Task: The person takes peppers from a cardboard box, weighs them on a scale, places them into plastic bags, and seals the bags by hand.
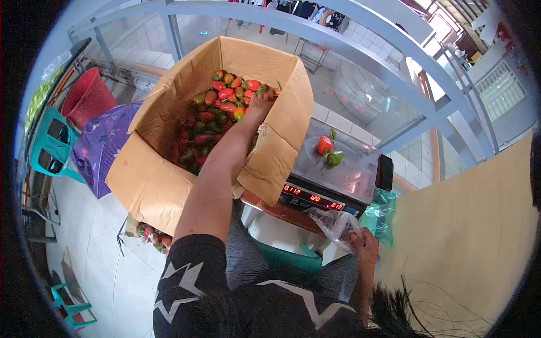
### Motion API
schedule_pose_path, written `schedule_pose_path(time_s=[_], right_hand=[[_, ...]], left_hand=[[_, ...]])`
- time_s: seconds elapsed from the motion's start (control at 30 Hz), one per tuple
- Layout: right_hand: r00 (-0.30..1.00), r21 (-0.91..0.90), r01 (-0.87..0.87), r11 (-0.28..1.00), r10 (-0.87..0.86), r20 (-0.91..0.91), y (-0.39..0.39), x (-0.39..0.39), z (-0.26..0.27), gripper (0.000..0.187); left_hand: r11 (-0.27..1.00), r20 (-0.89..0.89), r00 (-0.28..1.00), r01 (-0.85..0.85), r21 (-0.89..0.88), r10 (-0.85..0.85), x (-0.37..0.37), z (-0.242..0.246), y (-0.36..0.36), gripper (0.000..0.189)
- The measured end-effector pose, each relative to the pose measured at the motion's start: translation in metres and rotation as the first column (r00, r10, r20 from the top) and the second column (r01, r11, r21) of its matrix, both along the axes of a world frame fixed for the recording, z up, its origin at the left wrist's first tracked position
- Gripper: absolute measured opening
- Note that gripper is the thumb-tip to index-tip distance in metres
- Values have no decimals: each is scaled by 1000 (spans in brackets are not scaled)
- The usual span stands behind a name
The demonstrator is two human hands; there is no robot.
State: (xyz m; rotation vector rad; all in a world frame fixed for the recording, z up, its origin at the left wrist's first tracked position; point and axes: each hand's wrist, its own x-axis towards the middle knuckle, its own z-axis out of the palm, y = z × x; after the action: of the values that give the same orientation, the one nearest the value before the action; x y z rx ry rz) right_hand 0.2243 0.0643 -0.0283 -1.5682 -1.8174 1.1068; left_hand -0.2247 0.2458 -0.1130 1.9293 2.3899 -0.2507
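My left hand (261, 101) reaches into a large open cardboard box (162, 190), its fingers on the red and green peppers (226, 94) near the box's right wall. Whether it grips one cannot be told. My right hand (364, 243) holds a clear plastic bag (336, 224) in front of a digital scale (338, 179). One red pepper (324, 145) and one green pepper (334, 159) lie on the scale's metal platform, close together. Red digits are lit on the scale's display (313, 197).
A black phone-like object (384, 172) and a green plastic bag (378, 215) lie right of the scale. A purple umbrella (99, 148), a red bucket (88, 96) and a teal plastic chair (53, 145) stand left. Bagged peppers (154, 237) sit below the box. A metal-framed glass barrier (359, 50) stands ahead.
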Motion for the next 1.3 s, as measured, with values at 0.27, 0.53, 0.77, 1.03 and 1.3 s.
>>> schedule_pose_path(time_s=[0.27, 0.53, 0.77, 1.03, 1.3], right_hand=[[988, 41, -107, 993, 111, -109, 2, 1, -13, 18], [997, 9, 38, 999, -38, -69, -16, 24, -12, 26], [993, 80, -26, 996, 35, -114, -22, 22, -7, 25], [993, 78, 23, 997, -13, -118, -31, 23, -2, 24], [963, 116, 31, 993, 1, -268, -31, 31, -14, 17]], left_hand=[[842, 390, 793, -534, 75, 468, -18, -15, -44, 39], [888, 532, 715, -409, -207, 454, -121, -70, -81, 33], [878, 334, 828, -342, -336, 450, -122, -2, -109, 41], [845, 999, -48, -533, -32, 7, -50, 120, -124, 33], [932, 923, 156, 147, 332, -353, 130, 123, -19, 29]])
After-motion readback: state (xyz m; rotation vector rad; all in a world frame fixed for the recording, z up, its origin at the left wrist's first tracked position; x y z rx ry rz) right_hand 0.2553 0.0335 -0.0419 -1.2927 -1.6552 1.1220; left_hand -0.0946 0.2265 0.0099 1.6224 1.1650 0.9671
